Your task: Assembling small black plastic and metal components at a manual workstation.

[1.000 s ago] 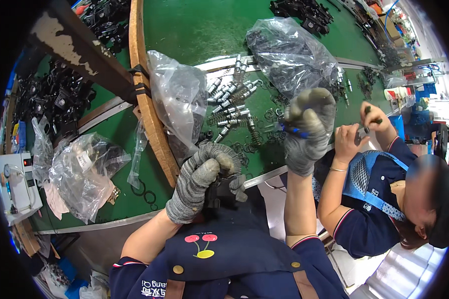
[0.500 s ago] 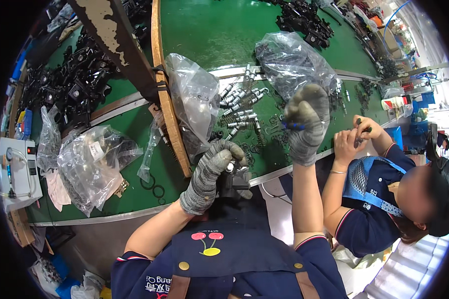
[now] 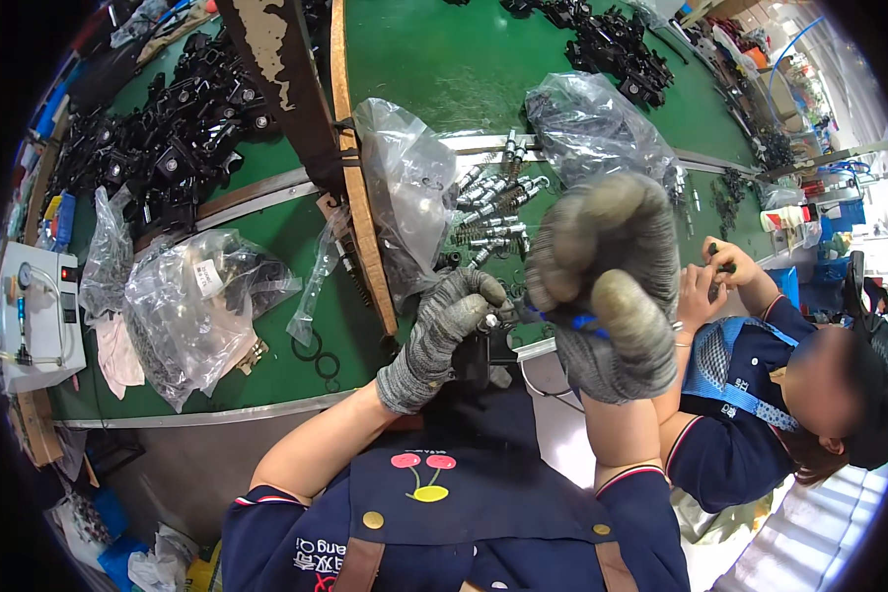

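Note:
My left hand (image 3: 432, 345), in a grey knitted glove, is closed around a black part (image 3: 472, 357) with a small silver tip, just past the bench's near edge. My right hand (image 3: 617, 340), gloved alike, is raised large to its right with the fingers curled. A bit of something blue (image 3: 584, 323) shows among those fingers; its kind is hidden. Beyond my hands, silver pins with springs (image 3: 493, 202) lie heaped on the green bench (image 3: 434, 59). A clear plastic bag (image 3: 405, 187) stands beside that heap, and a bag of dark parts (image 3: 597, 123) lies behind it.
A wooden post (image 3: 360, 197) and a brown beam (image 3: 291, 89) rise left of the heap. Black parts (image 3: 178, 128) are piled at far left, near a bagged bundle (image 3: 202, 306) and a white box with a gauge (image 3: 39, 316). A co-worker (image 3: 760, 395) works close on my right.
My right hand has come back from near the dark-parts bag toward me, and now looks larger. My left hand keeps its hold on the black part. The whole view has shifted slightly.

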A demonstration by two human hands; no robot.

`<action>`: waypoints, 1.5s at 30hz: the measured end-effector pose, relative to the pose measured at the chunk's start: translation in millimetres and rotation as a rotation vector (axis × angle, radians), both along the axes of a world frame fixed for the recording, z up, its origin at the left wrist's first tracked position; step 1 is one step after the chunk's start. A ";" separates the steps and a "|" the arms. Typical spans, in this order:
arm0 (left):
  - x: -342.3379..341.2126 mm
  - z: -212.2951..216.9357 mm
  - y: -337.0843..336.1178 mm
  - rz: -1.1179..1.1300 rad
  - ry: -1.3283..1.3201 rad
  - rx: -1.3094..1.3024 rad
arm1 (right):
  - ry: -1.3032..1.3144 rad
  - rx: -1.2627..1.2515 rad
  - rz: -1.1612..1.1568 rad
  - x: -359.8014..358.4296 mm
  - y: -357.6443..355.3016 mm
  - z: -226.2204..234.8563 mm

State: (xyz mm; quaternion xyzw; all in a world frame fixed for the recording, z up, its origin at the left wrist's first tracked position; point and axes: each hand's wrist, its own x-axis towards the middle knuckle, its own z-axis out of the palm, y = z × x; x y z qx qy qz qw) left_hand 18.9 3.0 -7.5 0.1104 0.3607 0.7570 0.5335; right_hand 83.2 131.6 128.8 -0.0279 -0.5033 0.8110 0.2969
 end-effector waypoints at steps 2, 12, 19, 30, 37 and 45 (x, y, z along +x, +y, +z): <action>-3.1 0.4 2.4 -0.010 0.082 -0.019 | -0.027 0.045 0.036 0.1 -2.5 -2.8; -7.1 30.2 -0.5 -0.052 -0.037 -0.091 | -0.116 0.243 0.017 -0.5 -13.7 1.6; -3.6 25.2 2.4 -0.008 0.071 -0.112 | -0.165 0.201 0.001 2.3 -15.1 1.4; -0.7 13.9 1.8 -0.011 0.145 -0.159 | -0.018 0.134 0.064 8.4 -12.9 -8.0; -1.3 12.4 3.7 0.011 0.494 -0.140 | -0.103 0.219 0.038 19.5 -1.4 -20.3; -5.3 17.0 5.1 0.044 0.333 -0.127 | -0.170 0.091 -0.066 -4.0 -8.3 -18.6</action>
